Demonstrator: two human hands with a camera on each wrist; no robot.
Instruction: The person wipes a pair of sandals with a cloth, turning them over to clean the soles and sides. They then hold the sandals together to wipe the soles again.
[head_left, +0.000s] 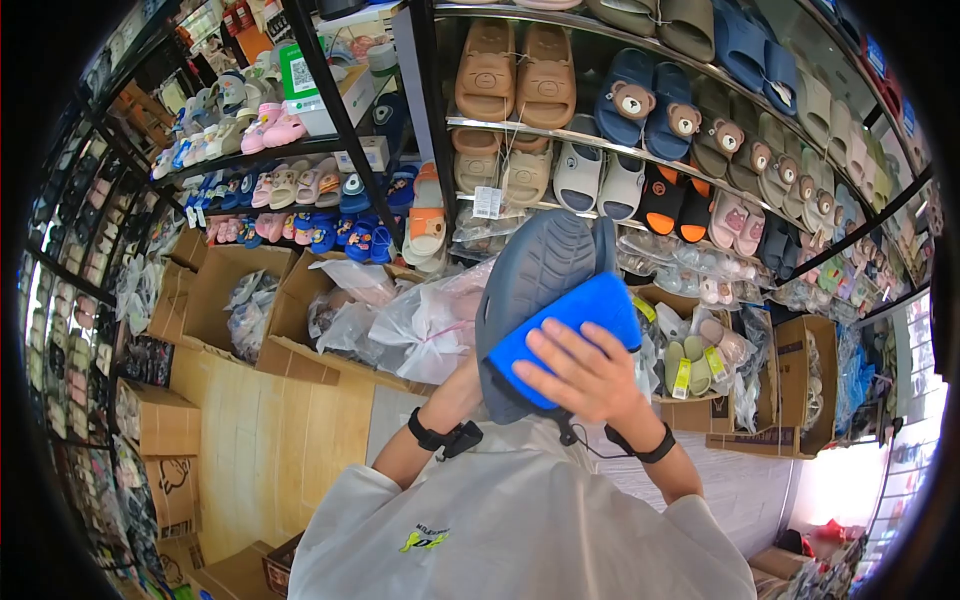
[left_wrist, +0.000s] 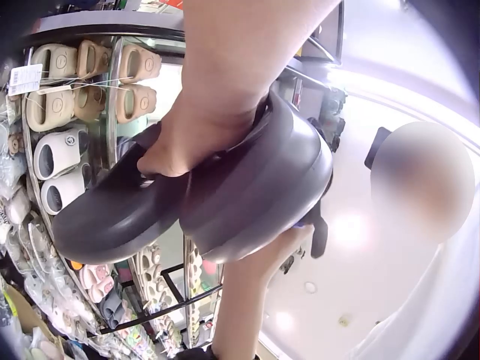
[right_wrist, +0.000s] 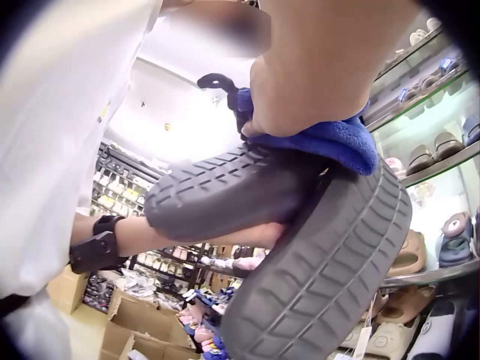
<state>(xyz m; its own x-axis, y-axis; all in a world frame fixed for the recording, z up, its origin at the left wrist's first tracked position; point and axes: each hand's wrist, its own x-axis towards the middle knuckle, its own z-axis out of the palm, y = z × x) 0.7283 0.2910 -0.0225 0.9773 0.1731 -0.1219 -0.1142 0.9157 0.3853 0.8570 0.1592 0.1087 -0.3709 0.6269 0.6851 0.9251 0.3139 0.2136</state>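
Note:
A pair of dark grey slippers is held up before the chest, ridged soles turned toward the head camera. My left hand grips the pair at the foot openings; in the head view it is mostly hidden behind the soles. Against one sole lies a blue plush cleaning pad, which has a black loop at one end. My right hand holds this pad, fingers spread over its face and thumb at its edge in the right wrist view.
Shelves of slippers rise ahead, with brown bear slippers near the top. Cardboard boxes of bagged footwear line the shelf foot, and a box with green slippers stands at right. Wooden floor shows at left.

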